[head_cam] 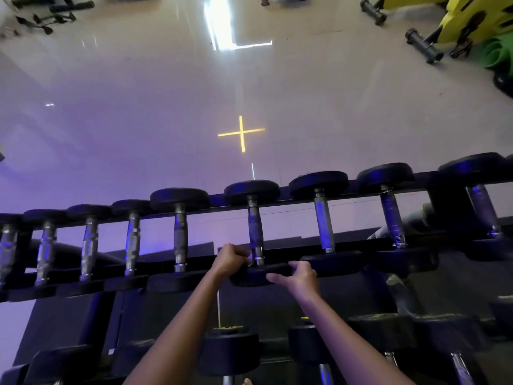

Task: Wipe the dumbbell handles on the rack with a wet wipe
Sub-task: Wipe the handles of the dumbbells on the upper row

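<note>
Yellow floor cross point(241, 132); yellow machine point(460, 6)

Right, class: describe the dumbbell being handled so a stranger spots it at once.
Find the long black rack crossing the picture and follow its top row. The dumbbell sits mid-row, below the yellow cross. Only this one is touched: left hand by its handle, right hand gripping its near end.

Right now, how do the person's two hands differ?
The left hand is a tight fist at the base of the handle; the right hand spreads wider, fingers hooked over the near head, thumb out. The left hand reaches farther than the right hand. Both hold one dumbbell.
</note>
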A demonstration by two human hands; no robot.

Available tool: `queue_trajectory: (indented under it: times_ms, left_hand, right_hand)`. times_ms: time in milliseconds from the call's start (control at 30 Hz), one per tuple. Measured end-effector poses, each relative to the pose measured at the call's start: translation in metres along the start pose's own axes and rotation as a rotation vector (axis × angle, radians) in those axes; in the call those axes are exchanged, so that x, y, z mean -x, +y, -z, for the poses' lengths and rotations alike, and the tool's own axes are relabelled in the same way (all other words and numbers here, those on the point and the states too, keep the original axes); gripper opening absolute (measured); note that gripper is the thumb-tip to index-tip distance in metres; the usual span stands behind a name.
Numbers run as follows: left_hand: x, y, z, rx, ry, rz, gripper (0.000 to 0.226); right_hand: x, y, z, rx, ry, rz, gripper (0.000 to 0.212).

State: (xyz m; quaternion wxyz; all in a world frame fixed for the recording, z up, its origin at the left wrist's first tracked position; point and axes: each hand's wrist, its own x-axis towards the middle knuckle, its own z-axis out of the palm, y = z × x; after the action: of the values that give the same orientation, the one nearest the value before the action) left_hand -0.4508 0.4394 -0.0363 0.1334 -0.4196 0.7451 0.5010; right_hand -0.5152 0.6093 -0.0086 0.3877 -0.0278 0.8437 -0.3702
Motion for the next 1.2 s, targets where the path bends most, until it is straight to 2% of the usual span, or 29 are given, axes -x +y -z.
queue_trajectory:
  times_ms: [67, 100, 200, 267, 333, 433, 500, 567, 700, 800, 867, 900, 933, 1000, 1100, 1167, 1200]
  left_hand:
    - [0.004, 0.004, 0.009, 0.053, 0.0, -0.035, 0.012]
    - [0.005, 0.01, 0.012, 0.099, 0.055, -0.075, 0.01]
    - [0.001, 0.035, 0.01, 0.175, 0.449, -0.252, 0.007]
    - [0.0, 0.052, -0.002, 0.077, 0.603, -0.38, 0.012]
    - [-0.007, 0.057, -0.015, -0.125, 0.593, -0.492, 0.019]
    - [-0.02, 0.05, -0.025, -0.411, 0.506, -0.55, 0.031]
    - [-0.023, 0.046, -0.027, -0.463, 0.568, -0.649, 0.027]
    - [-0.026, 0.047, -0.023, -0.317, 0.64, -0.635, 0.018]
    - [-0.034, 0.053, -0.019, 0.159, 0.734, -0.356, 0.01]
    - [-0.045, 0.051, -0.019, 0.623, 0.636, -0.122, 0.006]
    - [-0.049, 0.052, -0.015, 0.937, 0.511, 0.003, 0.014]
    - [-0.05, 0.051, -0.013, 0.98, 0.5, 0.012, 0.016]
    - [-0.049, 0.052, -0.011, 0.908, 0.534, -0.029, 0.015]
    - [-0.044, 0.053, -0.009, 0.495, 0.648, -0.223, 0.01]
    - [-0.037, 0.052, -0.014, -0.059, 0.695, -0.549, 0.009]
    - [-0.037, 0.049, -0.014, -0.167, 0.698, -0.628, 0.01]
    - [-0.038, 0.048, -0.014, -0.129, 0.715, -0.607, 0.01]
  right_hand:
    - [-0.001, -0.001, 0.001, -0.009, -0.008, -0.013, 0.08]
    - [-0.002, -0.002, 0.002, -0.006, -0.011, -0.018, 0.08]
    - [-0.003, -0.002, 0.003, 0.006, -0.014, -0.023, 0.081]
    - [-0.002, -0.003, 0.003, 0.007, -0.008, -0.018, 0.081]
    - [-0.003, -0.002, 0.002, 0.012, -0.003, -0.018, 0.08]
    - [-0.005, -0.001, 0.001, 0.002, 0.005, -0.023, 0.08]
    - [-0.006, 0.0, 0.001, 0.005, 0.005, -0.021, 0.08]
    - [-0.006, 0.0, 0.001, 0.0, 0.0, -0.018, 0.08]
    - [-0.008, 0.002, 0.0, -0.021, 0.003, -0.007, 0.082]
    - [-0.008, 0.002, 0.0, -0.032, 0.003, -0.001, 0.083]
    - [-0.008, 0.002, 0.0, -0.033, 0.009, 0.001, 0.083]
    - [-0.008, 0.003, -0.001, -0.029, 0.013, 0.001, 0.083]
    - [-0.008, 0.004, -0.001, -0.025, 0.019, 0.0, 0.083]
    - [-0.009, 0.004, -0.002, -0.029, 0.032, -0.003, 0.084]
    - [-0.01, 0.003, -0.002, -0.021, 0.031, -0.008, 0.083]
    - [-0.009, 0.003, -0.002, -0.008, 0.034, -0.005, 0.083]
    - [-0.009, 0.004, -0.003, -0.009, 0.037, -0.006, 0.082]
